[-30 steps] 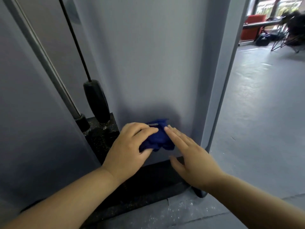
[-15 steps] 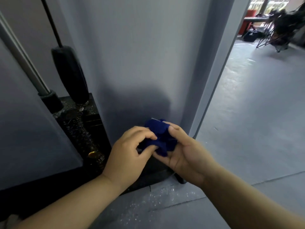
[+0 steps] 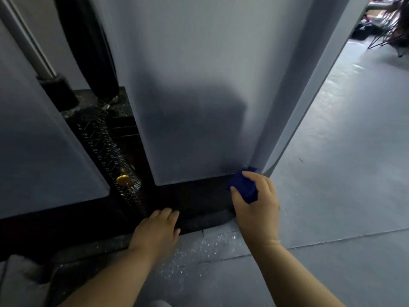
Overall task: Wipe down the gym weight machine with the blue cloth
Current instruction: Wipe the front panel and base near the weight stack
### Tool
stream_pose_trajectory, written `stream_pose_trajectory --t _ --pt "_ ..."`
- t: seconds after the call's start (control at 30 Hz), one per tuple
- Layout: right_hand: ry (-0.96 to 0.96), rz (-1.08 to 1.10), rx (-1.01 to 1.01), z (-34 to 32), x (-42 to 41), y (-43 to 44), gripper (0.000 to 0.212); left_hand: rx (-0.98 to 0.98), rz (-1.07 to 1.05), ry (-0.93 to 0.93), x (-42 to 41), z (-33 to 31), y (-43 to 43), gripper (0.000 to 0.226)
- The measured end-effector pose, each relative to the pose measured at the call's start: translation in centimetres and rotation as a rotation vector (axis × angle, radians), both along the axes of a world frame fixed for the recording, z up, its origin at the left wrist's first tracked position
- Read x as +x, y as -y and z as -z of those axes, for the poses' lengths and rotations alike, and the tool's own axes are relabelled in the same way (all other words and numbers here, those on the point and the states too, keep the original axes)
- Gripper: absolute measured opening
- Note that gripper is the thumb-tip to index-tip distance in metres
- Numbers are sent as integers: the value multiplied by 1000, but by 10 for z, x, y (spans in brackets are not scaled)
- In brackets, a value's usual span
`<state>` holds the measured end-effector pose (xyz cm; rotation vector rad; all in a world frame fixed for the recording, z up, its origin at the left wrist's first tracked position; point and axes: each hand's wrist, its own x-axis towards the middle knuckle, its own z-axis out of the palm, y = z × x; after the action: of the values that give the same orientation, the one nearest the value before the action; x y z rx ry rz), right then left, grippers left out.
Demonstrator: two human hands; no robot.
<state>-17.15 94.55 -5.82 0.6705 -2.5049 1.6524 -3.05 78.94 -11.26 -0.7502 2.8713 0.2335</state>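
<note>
Right hand [image 3: 257, 202] grips blue cloth [image 3: 243, 187] against weight machine [image 3: 194, 85].

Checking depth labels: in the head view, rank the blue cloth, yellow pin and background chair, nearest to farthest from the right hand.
1. blue cloth: held in the right hand.
2. yellow pin: left, on the weight stack.
3. chair: far upper right.

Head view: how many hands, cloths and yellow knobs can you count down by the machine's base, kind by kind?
Hands: 2, the left hand and the right hand
Cloths: 1, the blue cloth
Yellow knobs: 1, the yellow knob
Total: 4
</note>
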Motion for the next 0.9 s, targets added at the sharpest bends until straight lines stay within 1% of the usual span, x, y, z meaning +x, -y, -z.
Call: stream_pose_trajectory --t 0.1,0.2,0.27,0.33,0.43,0.53,0.6,0.7,0.8,0.87,0.9 --pt "-194 3 28 23 -6 11 37 11 -165 62 8 28 3 54" --pt "-292 4 56 44 -13 13 37 55 -293 131 13 50 9 59" --pt "-333 -10 36 51 -18 13 36 88 -328 171 17 63 12 61" --pt "-370 -33 48 61 -21 13 32 101 -316 202 20 72 13 61" --pt "-320 -97 184 93 -24 10 30 82 -290 197 21 71 17 60" --pt "-219 -182 396 132 -25 9 33 96 -258 186 28 68 27 58" --pt "-140 -202 468 148 -21 10 33 103 -255 204 34 69 31 58" --pt "-73 -221 506 153 -19 11 32 118 -268 225 33 71 32 60" --pt "-19 -253 532 135 -22 10 29 109 -270 242 31 70 30 62" --pt "-36 -209 464 114 -20 9 31 116 -263 259 32 67 29 63" --pt "-51 -173 386 100 -16 9 34 117 -259 269 33 66 28 63"
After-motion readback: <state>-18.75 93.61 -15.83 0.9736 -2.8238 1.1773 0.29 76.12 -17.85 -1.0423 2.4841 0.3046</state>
